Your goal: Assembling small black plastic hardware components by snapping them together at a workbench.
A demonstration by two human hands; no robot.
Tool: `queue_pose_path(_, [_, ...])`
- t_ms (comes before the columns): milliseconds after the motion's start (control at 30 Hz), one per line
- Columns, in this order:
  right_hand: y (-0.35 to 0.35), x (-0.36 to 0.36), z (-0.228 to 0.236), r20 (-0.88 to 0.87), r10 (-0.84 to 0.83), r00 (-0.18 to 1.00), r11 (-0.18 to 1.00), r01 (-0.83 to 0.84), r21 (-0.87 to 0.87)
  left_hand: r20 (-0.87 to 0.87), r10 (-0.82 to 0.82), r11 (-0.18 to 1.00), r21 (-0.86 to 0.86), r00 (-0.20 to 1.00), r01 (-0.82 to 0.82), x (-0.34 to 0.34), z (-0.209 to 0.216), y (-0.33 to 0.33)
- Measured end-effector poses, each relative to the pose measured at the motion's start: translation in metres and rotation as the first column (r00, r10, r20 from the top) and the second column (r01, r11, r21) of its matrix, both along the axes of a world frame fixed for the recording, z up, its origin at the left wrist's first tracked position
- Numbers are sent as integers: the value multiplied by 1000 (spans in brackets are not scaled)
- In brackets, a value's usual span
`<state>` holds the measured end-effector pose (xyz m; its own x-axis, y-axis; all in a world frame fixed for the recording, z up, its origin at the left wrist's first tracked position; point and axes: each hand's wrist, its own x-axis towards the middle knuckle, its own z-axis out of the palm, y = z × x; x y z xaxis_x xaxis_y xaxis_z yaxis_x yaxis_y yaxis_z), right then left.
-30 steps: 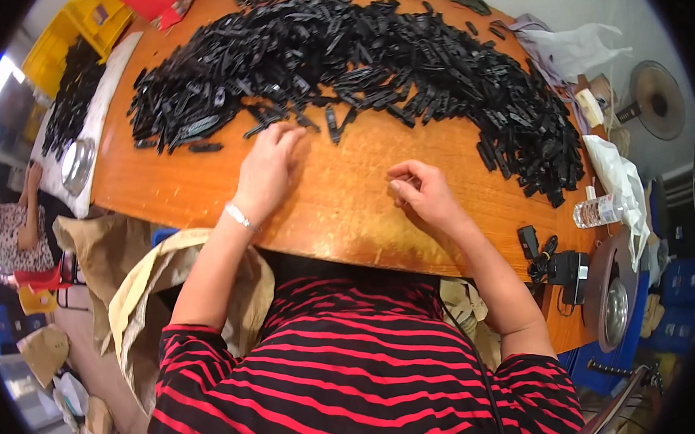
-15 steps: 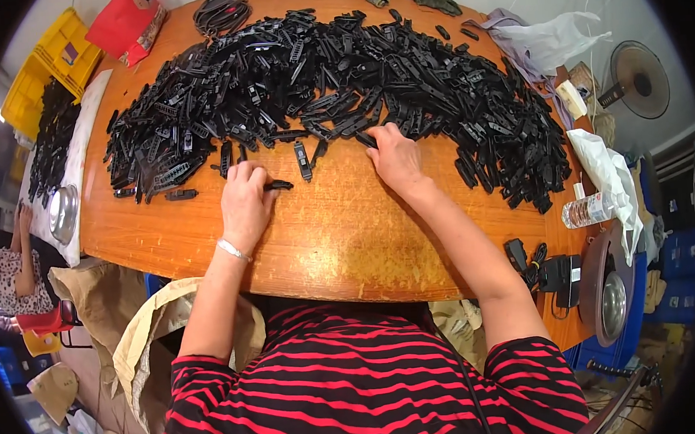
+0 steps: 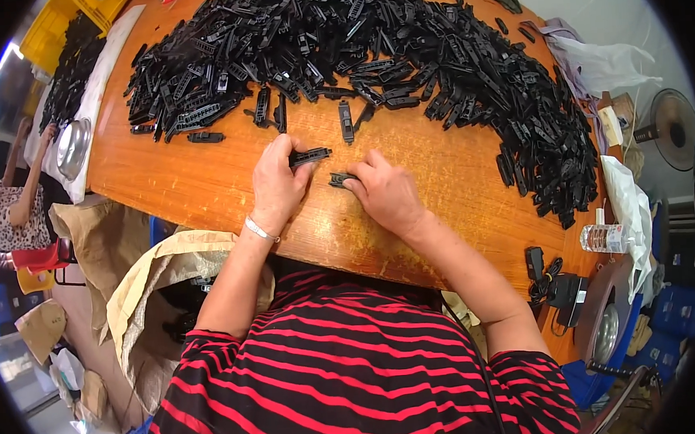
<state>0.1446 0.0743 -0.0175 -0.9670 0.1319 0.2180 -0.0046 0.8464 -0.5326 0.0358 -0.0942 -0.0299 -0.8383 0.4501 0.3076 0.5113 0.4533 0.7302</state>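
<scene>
Nearest, the front edge of the tabletop (image 3: 458,198) curves past the person's striped shirt (image 3: 356,352), with an open paper sack (image 3: 132,278) below that edge on the left. Just inside it, the left hand (image 3: 278,181) grips a ridged black piece (image 3: 312,155) between thumb and fingers, and the right hand (image 3: 390,192) pinches a second black piece (image 3: 338,181); the two pieces are near each other but apart. Bare, worn wood gives room on both sides, reaching on the right to a power adapter (image 3: 567,293) and a clear bottle (image 3: 603,239). Farther out, a loose black piece (image 3: 346,121) lies just short of the heap (image 3: 273,42), which arcs across the far side and bounds the open room, its right end near the right edge. Beyond that edge stands a fan (image 3: 675,127).
</scene>
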Motion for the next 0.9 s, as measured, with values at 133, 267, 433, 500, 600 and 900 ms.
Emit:
queue_pose_path(133, [7, -10, 7, -85, -83, 993, 991, 73, -113, 48, -25, 998, 53, 999, 22, 8, 12, 4])
queue_pose_path(267, [3, -11, 19, -157, -13, 987, 981, -18, -193, 275, -37, 972, 232, 961, -29, 18, 13, 11])
queue_pose_path(433, [-16, 8, 25, -111, 46, 993, 950, -77, -304, 533, -278, 885, 465, 799, -2, 32, 16, 21])
queue_pose_path(500, [-15, 12, 26, -144, 58, 988, 952, -98, -289, 554, -323, 858, 513, 767, -9, 36, 20, 23])
queue_pose_path(600, [-11, 10, 19, -350, 61, 935, 964, -146, -223, 542, -386, 848, 527, 746, 56, 38, 24, 22])
queue_pose_path(900, [-6, 34, 15, 160, 66, 985, 701, 68, -709, 662, -454, 812, 582, 596, -29, 40, 12, 5])
